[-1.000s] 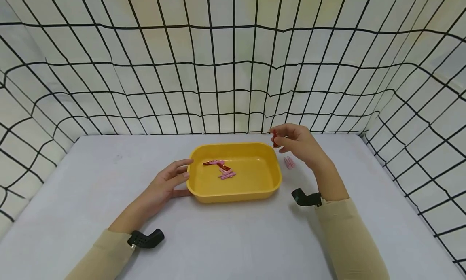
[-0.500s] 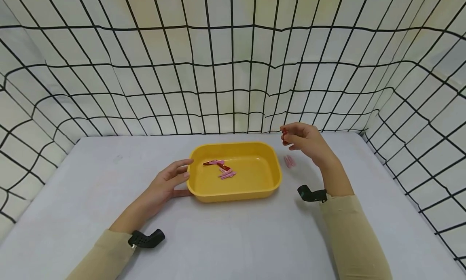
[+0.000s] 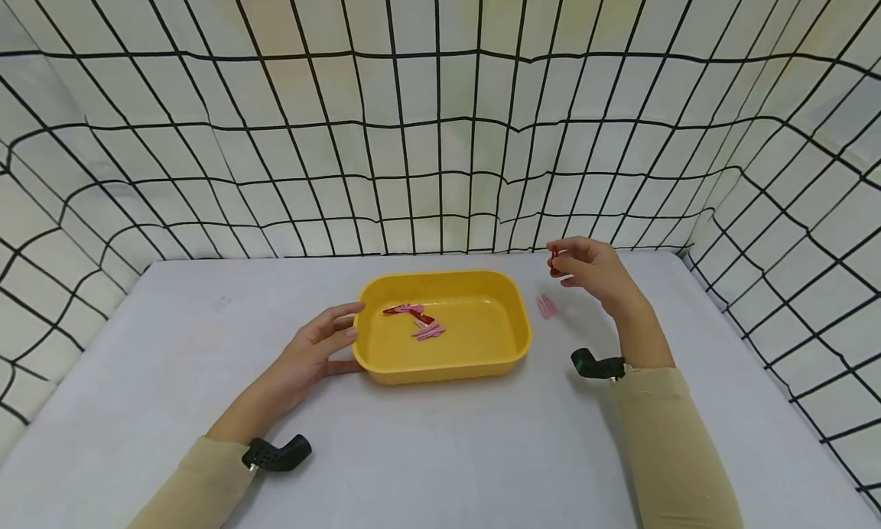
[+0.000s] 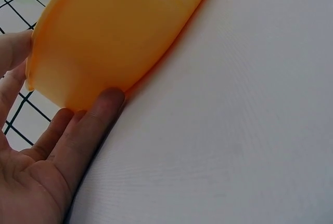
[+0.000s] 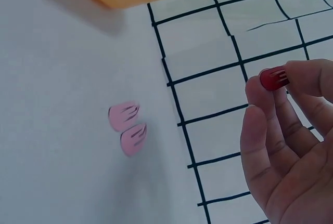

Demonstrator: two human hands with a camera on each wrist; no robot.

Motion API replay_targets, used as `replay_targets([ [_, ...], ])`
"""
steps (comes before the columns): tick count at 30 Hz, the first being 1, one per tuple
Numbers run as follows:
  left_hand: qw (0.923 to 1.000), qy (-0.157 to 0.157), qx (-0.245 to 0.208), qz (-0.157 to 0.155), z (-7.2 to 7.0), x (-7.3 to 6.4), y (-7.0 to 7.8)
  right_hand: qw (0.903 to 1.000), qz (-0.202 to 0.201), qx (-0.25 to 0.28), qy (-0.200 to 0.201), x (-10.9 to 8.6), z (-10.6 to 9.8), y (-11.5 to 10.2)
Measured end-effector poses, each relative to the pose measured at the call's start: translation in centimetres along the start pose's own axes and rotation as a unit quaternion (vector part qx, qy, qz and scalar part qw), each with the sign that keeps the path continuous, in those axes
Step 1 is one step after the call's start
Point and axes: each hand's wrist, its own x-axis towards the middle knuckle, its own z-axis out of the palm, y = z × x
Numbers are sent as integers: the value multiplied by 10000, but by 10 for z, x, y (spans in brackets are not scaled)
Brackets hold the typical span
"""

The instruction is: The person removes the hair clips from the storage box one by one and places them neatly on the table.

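A yellow tray [image 3: 482,363] stands on the white table. My left hand [image 3: 320,342] rests against its left end, fingers fairly straight along the rim and wall; in the left wrist view the fingertips [image 4: 109,99] touch the tray's outer wall. Beyond the tray's right end my right hand [image 3: 592,267] is raised and pinches a red snap hair clip [image 5: 273,78] between thumb and fingers. Two pink hair clips [image 5: 125,116] lie on the table below that hand. Inside the tray, toward its left, are red hair clips [image 3: 421,315] and pink hair clips [image 3: 429,331], partly overlapping.
A black wire grid [image 3: 440,121] over white sheeting encloses the back and both sides of the table [image 3: 440,452]. Each wrist carries a black camera mount, one on the left [image 3: 278,452] and one on the right [image 3: 597,365].
My right hand has moved to the right, away from the tray, still pinching the red hair clip. The left hand, tray and other clips stay where they were.
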Motion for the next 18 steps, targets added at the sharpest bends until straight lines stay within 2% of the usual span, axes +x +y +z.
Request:
replay_targets([
  [5,10000,-9,-6,-13,1,1,1,9997,181,-161,76,3,-3,12],
  [18,10000,47,-45,-43,1,0,1,9982,408,-433,-59,9,-5,30],
])
